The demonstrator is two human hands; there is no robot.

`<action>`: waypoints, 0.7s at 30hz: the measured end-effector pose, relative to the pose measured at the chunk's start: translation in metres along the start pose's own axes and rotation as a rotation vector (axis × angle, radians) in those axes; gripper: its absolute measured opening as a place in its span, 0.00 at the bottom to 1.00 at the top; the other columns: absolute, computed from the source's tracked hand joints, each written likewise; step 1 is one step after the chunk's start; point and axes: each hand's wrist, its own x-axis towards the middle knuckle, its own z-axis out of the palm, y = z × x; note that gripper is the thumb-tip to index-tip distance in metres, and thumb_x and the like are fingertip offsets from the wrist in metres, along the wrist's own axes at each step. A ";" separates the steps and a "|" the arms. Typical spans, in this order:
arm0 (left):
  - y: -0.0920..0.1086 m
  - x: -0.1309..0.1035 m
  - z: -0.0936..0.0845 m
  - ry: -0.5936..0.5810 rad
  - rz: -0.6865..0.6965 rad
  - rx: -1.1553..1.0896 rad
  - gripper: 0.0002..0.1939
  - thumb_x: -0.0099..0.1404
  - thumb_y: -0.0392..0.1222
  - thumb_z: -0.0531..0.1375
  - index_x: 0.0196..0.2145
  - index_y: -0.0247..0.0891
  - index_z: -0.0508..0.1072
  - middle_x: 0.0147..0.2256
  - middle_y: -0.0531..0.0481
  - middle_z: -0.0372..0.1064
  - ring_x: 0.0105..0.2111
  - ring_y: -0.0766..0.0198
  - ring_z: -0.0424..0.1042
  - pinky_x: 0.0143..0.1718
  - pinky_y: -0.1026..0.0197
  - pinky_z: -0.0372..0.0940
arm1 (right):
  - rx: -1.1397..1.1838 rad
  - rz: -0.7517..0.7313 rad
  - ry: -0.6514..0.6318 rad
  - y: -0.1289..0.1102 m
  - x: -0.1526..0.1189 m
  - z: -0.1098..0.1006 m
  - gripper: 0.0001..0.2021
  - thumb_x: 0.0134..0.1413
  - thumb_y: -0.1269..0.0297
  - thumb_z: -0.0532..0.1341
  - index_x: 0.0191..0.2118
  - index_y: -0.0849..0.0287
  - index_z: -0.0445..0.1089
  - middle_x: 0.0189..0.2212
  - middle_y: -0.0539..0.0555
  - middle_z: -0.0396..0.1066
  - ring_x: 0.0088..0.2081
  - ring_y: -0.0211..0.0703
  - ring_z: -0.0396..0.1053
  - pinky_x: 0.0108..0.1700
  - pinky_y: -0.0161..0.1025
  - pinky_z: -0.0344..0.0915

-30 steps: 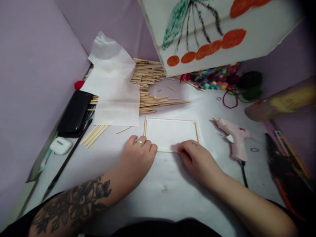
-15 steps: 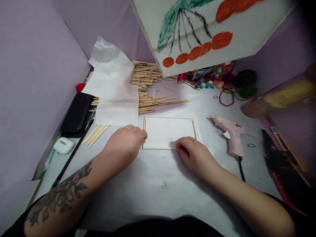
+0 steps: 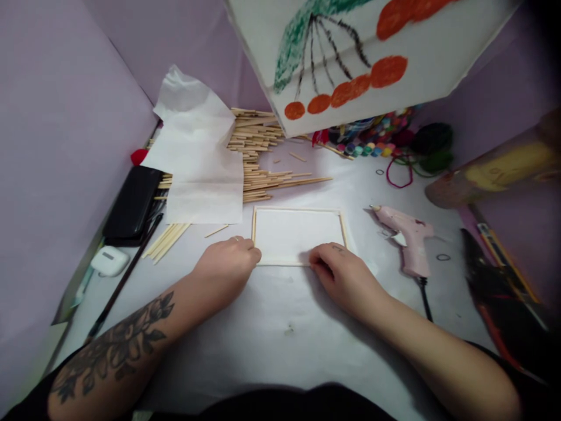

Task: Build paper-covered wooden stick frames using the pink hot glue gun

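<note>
A rectangular frame of thin wooden sticks [image 3: 297, 209] lies flat on the white-covered table in front of me. My left hand [image 3: 230, 263] is closed at its lower left corner, with thumb and fingertips on the sticks. On the bottom stick, towards the right end, my right hand [image 3: 344, 272] pinches with curled fingers. That hand hides the frame's lower right corner. Right of the frame, a pink glue gun [image 3: 405, 237] rests on its side, its nozzle pointing left.
Many wooden sticks [image 3: 258, 134] are heaped at the back, partly under white paper [image 3: 199, 169]. A painted board [image 3: 324, 70] overhangs the back. Left are a black case [image 3: 131, 202] and a white earbud case [image 3: 109, 261]; right, a jar [image 3: 491, 169] and dark-handled tools [image 3: 486, 280].
My left hand has slid down the frame's left side to the lower corner, uncovering a loose stick behind it. My right hand stays on the bottom stick. The view has shifted slightly.
</note>
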 end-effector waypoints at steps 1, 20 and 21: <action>0.001 0.000 -0.001 -0.005 0.003 -0.001 0.09 0.64 0.31 0.55 0.29 0.37 0.72 0.31 0.48 0.70 0.31 0.59 0.67 0.27 0.61 0.56 | 0.001 -0.002 0.001 0.000 0.000 0.000 0.08 0.53 0.77 0.53 0.31 0.58 0.64 0.27 0.54 0.70 0.31 0.45 0.67 0.33 0.39 0.64; 0.026 0.019 0.021 0.098 0.081 -0.144 0.10 0.64 0.25 0.52 0.34 0.35 0.70 0.34 0.48 0.69 0.36 0.59 0.66 0.40 0.58 0.63 | 0.217 0.089 0.027 0.011 -0.007 -0.040 0.05 0.55 0.71 0.56 0.36 0.56 0.67 0.32 0.52 0.73 0.33 0.42 0.70 0.35 0.38 0.66; 0.026 0.019 0.021 0.091 0.081 -0.147 0.11 0.64 0.25 0.51 0.34 0.35 0.70 0.34 0.47 0.69 0.36 0.59 0.66 0.40 0.57 0.63 | 0.208 0.121 0.112 0.016 -0.011 -0.052 0.04 0.56 0.69 0.57 0.36 0.55 0.68 0.32 0.52 0.73 0.33 0.43 0.70 0.35 0.39 0.66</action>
